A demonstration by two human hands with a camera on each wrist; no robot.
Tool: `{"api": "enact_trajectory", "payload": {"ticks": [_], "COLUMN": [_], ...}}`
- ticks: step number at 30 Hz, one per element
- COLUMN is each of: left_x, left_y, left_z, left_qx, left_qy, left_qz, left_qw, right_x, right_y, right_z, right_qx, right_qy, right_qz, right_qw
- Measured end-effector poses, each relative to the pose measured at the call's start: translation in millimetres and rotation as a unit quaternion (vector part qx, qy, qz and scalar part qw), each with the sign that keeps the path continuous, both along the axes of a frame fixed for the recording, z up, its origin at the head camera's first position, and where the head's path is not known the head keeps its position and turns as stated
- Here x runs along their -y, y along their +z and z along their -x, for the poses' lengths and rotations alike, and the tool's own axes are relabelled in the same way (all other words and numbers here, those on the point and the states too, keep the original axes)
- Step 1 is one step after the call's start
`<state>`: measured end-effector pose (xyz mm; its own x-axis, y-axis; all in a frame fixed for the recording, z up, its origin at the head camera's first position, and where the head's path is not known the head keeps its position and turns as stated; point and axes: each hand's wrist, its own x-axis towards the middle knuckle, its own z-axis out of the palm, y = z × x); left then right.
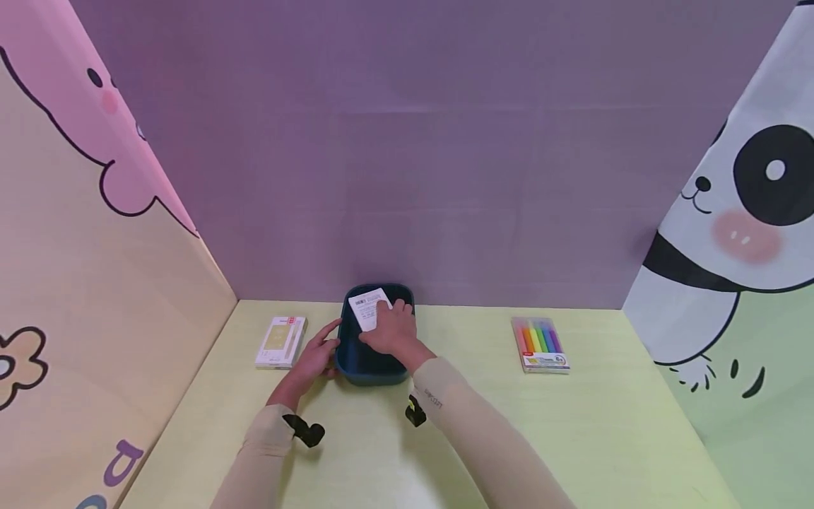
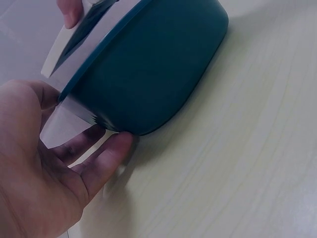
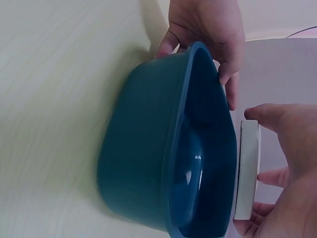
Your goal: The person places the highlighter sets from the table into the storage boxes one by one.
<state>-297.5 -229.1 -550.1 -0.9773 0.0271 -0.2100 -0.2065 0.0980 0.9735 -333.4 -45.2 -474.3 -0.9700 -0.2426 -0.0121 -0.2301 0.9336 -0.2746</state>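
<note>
A deep teal plastic basin (image 1: pixel 374 367) stands at the back of the table. My left hand (image 1: pixel 316 353) holds its left side, with the thumb by the rim and other fingers (image 2: pixel 111 161) against the outer wall. Over the basin's opening my right hand (image 1: pixel 394 329) grips a flat white box (image 1: pixel 367 309) by its edges. Small print and a barcode show on the box's upper face. Seen edge-on in the right wrist view, the white box (image 3: pixel 246 168) is held between thumb and fingers just above the basin's rim (image 3: pixel 176 148).
Left of the basin lies another white box (image 1: pixel 280 343) with a yellowish panel. A clear pack of rainbow-coloured markers (image 1: pixel 540 345) lies on the right of the pale table (image 1: pixel 483 424). A purple wall (image 1: pixel 445 177) rises behind, with cartoon-printed panels on both sides.
</note>
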Motion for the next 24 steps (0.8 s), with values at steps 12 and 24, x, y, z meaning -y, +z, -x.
{"api": "enact_trajectory", "payload": {"ticks": [12,24], "left_x": [-1.8,-2.8], "left_y": [0.6,0.6], "left_z": [0.1,0.6], "left_qx": [-0.001,0.006], "left_qy": [-0.001,-0.005], "left_qz": [0.007,0.021], "left_qw": [1.0000,0.9998], "right_x": [-4.6,-29.8], "right_y": [-2.5,2.3], "right_z": [0.4,10.0], "right_qx": [0.004,0.024], "right_qy": [-0.021,-0.014], "right_qz": [0.007,0.023], "right_qw": [0.9997,0.9993]}}
